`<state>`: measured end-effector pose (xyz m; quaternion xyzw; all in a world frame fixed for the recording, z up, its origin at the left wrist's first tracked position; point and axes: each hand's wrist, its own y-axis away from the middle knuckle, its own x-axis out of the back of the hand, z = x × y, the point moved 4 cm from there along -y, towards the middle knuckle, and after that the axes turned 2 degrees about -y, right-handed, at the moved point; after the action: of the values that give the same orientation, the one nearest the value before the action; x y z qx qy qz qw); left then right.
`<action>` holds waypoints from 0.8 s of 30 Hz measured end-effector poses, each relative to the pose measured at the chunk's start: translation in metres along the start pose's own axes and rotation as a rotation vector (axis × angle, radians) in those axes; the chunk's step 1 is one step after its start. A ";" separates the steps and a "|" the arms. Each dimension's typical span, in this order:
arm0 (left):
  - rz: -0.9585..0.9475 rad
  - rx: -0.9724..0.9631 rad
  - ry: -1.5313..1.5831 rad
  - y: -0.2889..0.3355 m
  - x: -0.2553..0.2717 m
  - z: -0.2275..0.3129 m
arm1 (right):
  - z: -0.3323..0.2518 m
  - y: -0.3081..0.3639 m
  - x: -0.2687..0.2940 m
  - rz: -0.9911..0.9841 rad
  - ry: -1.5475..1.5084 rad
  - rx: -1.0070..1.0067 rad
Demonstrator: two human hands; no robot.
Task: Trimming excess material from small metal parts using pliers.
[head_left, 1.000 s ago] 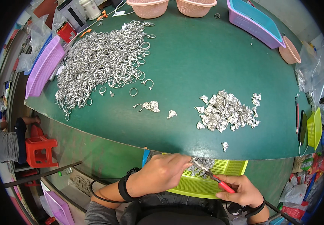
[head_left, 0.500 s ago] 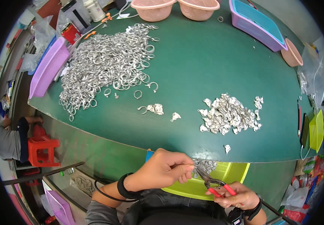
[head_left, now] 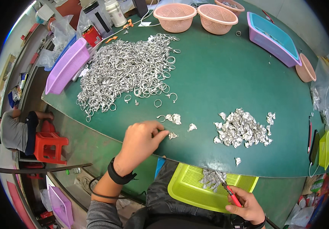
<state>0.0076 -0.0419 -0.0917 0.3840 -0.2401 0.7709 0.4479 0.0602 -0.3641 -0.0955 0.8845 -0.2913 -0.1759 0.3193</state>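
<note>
My left hand is over the table's near edge. Its thumb and forefinger are pinched at one end of a small silver metal charm, just above or on the green tabletop. Two more charms lie just beyond it, one beside an open ring. Lower right, my right hand grips red-handled pliers. Their jaws point into a lime-green basket below the table edge, over a heap of small silver pieces. The jaw tips are hard to make out.
A big heap of silver rings covers the table's left; a pile of silver charms lies at right. Pink bowls, a purple-and-blue basin and a purple basket line the edges. A person sits at far left by a red stool.
My left hand has moved from the plier tips up and left onto the table, with a charm at its fingertips. The pliers have dropped toward the basket. The view has shifted.
</note>
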 end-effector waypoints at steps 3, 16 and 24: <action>0.042 -0.113 -0.111 -0.011 0.005 0.002 | 0.002 0.001 0.004 0.052 -0.027 -0.063; 0.015 -0.373 -0.365 -0.026 -0.021 0.019 | 0.004 0.001 0.007 0.062 -0.029 -0.015; -0.001 -0.245 -0.242 -0.032 0.008 -0.002 | 0.004 -0.001 0.005 0.060 0.008 -0.040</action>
<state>0.0323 -0.0205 -0.0854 0.4166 -0.3843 0.6837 0.4596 0.0622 -0.3688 -0.1000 0.8694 -0.3127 -0.1684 0.3434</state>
